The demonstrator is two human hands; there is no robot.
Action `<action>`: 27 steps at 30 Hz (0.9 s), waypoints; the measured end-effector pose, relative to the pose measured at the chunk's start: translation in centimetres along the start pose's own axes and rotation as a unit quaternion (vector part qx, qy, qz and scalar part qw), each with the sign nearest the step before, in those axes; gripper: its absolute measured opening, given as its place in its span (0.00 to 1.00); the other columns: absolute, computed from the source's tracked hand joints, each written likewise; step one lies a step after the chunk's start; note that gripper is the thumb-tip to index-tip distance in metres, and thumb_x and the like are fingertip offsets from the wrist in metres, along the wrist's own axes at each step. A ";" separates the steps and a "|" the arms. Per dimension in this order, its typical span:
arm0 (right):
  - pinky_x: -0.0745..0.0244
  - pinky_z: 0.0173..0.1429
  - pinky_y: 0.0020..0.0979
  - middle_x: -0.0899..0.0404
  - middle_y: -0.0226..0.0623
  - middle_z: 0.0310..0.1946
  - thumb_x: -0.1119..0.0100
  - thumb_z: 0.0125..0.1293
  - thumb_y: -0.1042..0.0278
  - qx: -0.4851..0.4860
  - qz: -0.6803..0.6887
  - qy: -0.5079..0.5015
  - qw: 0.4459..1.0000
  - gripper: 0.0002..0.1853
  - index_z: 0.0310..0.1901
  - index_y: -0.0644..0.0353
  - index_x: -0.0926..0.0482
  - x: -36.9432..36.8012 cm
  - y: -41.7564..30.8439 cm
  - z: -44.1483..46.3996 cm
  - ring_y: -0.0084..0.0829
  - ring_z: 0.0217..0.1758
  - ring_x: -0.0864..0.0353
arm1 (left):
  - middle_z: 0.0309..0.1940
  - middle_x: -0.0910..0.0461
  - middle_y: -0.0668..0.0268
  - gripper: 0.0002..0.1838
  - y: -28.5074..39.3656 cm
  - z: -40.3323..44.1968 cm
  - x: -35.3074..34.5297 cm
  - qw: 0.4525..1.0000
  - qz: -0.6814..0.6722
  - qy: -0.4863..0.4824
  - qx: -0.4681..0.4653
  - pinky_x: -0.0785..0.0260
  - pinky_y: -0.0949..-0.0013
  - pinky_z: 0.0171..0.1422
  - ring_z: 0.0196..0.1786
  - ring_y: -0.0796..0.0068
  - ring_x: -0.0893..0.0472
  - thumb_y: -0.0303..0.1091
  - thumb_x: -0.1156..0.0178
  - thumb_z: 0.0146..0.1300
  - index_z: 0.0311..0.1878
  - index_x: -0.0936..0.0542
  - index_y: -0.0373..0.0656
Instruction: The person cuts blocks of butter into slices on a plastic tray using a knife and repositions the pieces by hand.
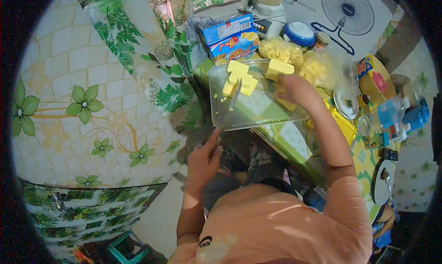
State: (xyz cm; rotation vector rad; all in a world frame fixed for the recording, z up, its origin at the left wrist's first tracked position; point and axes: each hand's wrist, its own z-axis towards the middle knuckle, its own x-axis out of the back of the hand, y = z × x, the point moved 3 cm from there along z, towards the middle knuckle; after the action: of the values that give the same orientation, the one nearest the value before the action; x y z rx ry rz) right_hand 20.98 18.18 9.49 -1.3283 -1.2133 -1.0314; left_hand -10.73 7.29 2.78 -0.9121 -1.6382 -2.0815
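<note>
A clear rectangular tray (pixel 258 125) sits at the edge of the table. Inside it, on the left, several pale yellow blocks (pixel 240 82) are piled, looking like butter or cheese. A knife (pixel 235 96) leans against them, its blade pointing away from me. My right hand (pixel 297 90) reaches over the tray's right side, fingers closed on a yellow block (pixel 279 69); another yellow piece (pixel 287 102) lies just under that hand. My left hand (pixel 204 161) is by the tray's near-left corner, index finger and thumb apart, its fingertip at or touching the corner.
Behind the tray stand blue snack boxes (pixel 233 43), a bag of yellow pieces (pixel 281 51) and a blue-and-white bowl (pixel 299 34). To the right are a yellow ribbed rack (pixel 340 121), a yellow container (pixel 375 79), plastic bottles (pixel 390 112) and a white plate (pixel 383 190).
</note>
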 end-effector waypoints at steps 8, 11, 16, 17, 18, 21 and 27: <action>0.21 0.48 0.48 0.17 0.49 0.40 0.38 0.55 0.67 0.072 0.006 0.029 0.997 0.19 0.50 0.60 0.22 -2.8 0.7 -1.5 0.51 0.44 0.16 | 0.38 0.15 0.54 0.28 -1.4 -0.4 0.4 0.999 -0.023 0.012 0.032 0.25 0.59 0.38 0.34 0.55 0.15 0.33 0.39 0.64 0.69 0.28 0.54; 0.21 0.48 0.48 0.17 0.50 0.40 0.37 0.54 0.67 0.055 -0.005 0.021 0.998 0.19 0.49 0.60 0.22 -2.9 0.7 -1.2 0.51 0.44 0.16 | 0.33 0.16 0.55 0.28 -1.6 -0.5 0.6 0.997 -0.065 0.026 0.022 0.25 0.62 0.37 0.32 0.61 0.15 0.32 0.40 0.65 0.70 0.29 0.53; 0.22 0.49 0.46 0.17 0.49 0.41 0.36 0.52 0.66 0.035 -0.011 0.001 0.999 0.20 0.49 0.57 0.21 -2.6 -0.1 -1.4 0.50 0.45 0.17 | 0.28 0.16 0.60 0.29 -1.4 -0.7 1.7 0.995 -0.085 0.058 0.001 0.26 0.69 0.35 0.28 0.74 0.16 0.29 0.42 0.67 0.72 0.32 0.49; 0.22 0.50 0.45 0.17 0.48 0.42 0.36 0.51 0.67 0.015 -0.020 -0.015 1.000 0.21 0.50 0.56 0.21 -2.4 -0.5 -1.4 0.49 0.45 0.17 | 0.28 0.15 0.61 0.29 -2.0 -0.7 1.6 0.993 -0.101 0.060 0.004 0.26 0.70 0.34 0.27 0.75 0.16 0.29 0.42 0.67 0.71 0.32 0.49; 0.22 0.50 0.45 0.17 0.49 0.42 0.36 0.51 0.67 0.012 -0.011 -0.007 1.000 0.21 0.50 0.56 0.21 -2.2 -0.7 -1.4 0.49 0.45 0.17 | 0.28 0.15 0.62 0.28 -2.5 -0.7 1.4 0.991 -0.118 0.062 0.007 0.26 0.70 0.34 0.27 0.75 0.16 0.29 0.42 0.67 0.71 0.32 0.48; 0.22 0.50 0.43 0.18 0.51 0.43 0.36 0.52 0.66 0.031 0.036 0.040 0.998 0.22 0.51 0.59 0.21 -1.9 -0.8 -1.3 0.48 0.46 0.17 | 0.26 0.15 0.63 0.28 -1.6 -0.9 2.0 0.992 -0.107 0.056 0.029 0.26 0.72 0.32 0.26 0.75 0.16 0.29 0.43 0.68 0.71 0.32 0.48; 0.22 0.49 0.38 0.18 0.49 0.43 0.34 0.54 0.64 0.095 0.289 0.110 0.946 0.22 0.50 0.63 0.22 -1.5 -2.4 0.2 0.39 0.44 0.17 | 0.27 0.15 0.62 0.28 -1.2 -1.1 2.1 0.995 -0.083 0.061 0.006 0.26 0.72 0.31 0.27 0.75 0.15 0.29 0.43 0.68 0.71 0.31 0.48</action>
State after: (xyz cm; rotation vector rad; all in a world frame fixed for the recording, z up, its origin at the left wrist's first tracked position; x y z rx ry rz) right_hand 18.37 18.10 8.36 -1.2674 -0.6697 -0.6013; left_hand -13.30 6.88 3.10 -0.6498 -1.7115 -2.1848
